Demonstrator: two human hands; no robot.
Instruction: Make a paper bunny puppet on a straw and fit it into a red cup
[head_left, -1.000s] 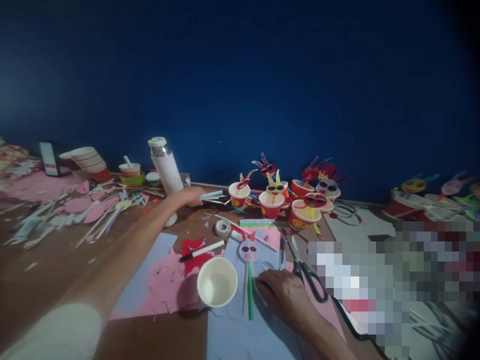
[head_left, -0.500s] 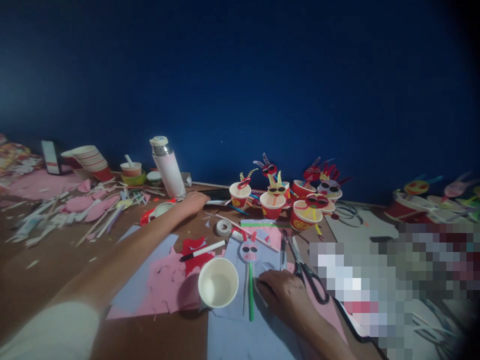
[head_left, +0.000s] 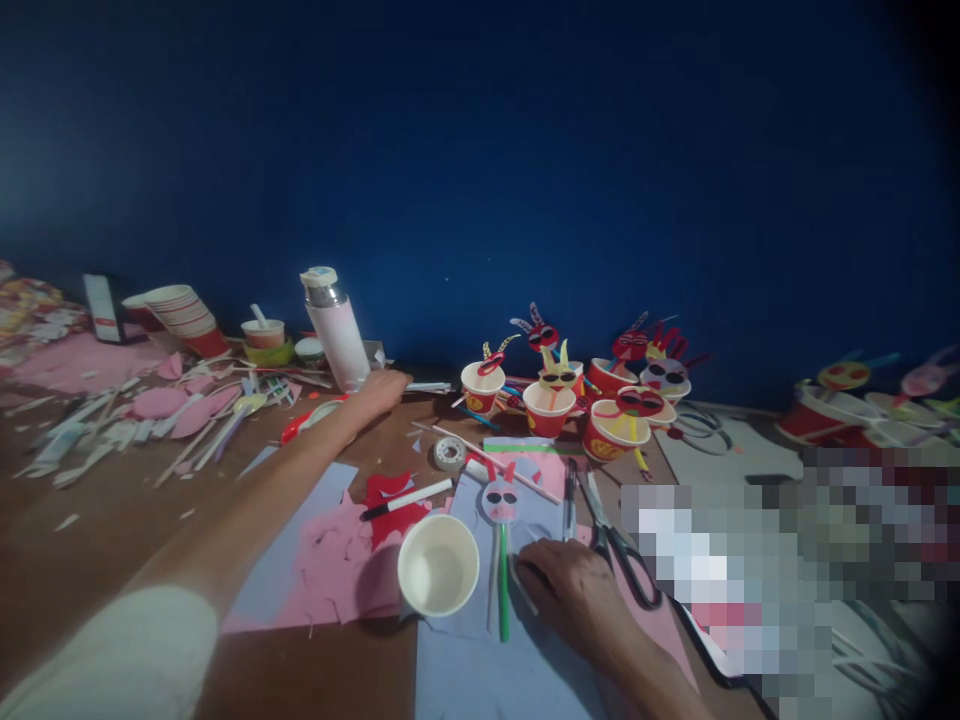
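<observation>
My left hand reaches to the back of the table beside the white flask. Its fingers are closed on thin white sticks that poke out to the right. My right hand rests on the blue paper with fingers curled. A narrow grey strip lies at its fingertips; whether it is gripped is hidden. Just left of that hand is a pink paper face with red horns and dark glasses, above a green stick. An open paper cup stands left of it.
Black-handled scissors, a marker and a tape roll lie around the paper. Red cups with paper faces stand at the back. The flask, stacked cups and scraps are to the left.
My left hand has moved slightly back and left, with the white sticks shifting along with it. My right hand, the pink face and the cup keep their places; the view has shifted slightly.
</observation>
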